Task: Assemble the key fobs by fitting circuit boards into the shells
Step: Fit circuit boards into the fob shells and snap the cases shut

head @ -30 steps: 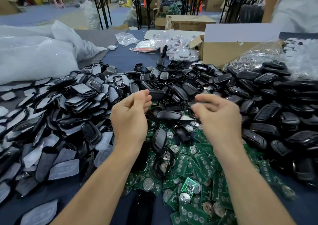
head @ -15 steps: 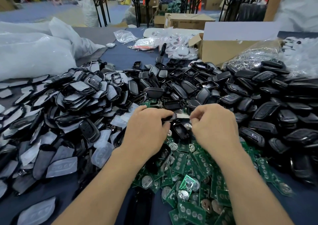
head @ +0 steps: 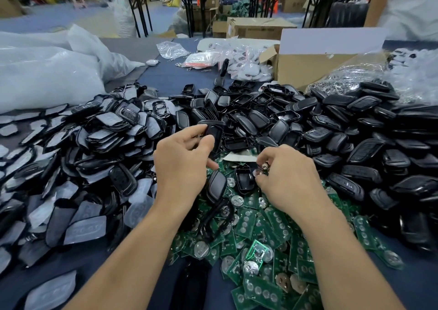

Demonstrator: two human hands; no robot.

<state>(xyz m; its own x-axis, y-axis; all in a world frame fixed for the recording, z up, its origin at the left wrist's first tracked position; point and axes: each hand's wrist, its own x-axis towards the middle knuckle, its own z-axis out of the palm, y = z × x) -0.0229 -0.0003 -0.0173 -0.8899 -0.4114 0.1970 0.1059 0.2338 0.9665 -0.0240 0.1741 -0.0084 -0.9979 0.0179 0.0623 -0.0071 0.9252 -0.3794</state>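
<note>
My left hand (head: 182, 165) holds a black key fob shell (head: 213, 132) between thumb and fingers, lifted a little above the heap. My right hand (head: 286, 179) pinches a small circuit board (head: 262, 168) with a silver coin cell at the top of the green circuit board pile (head: 260, 226). An open black shell (head: 244, 179) lies between the two hands. Black shell halves (head: 260, 118) are heaped behind the hands. Most of the pinched board is hidden by my fingers.
Grey rubber button pads (head: 78, 205) in black frames cover the left. Closed black fobs (head: 379, 158) pile up on the right. White plastic sacks (head: 47, 72) lie at the far left, a cardboard box (head: 312, 65) at the back right, a person in white (head: 412, 6) beyond it.
My left hand has risen from the pile with a black shell in its fingers. My right hand has moved slightly right and down onto the boards and taken hold of one.
</note>
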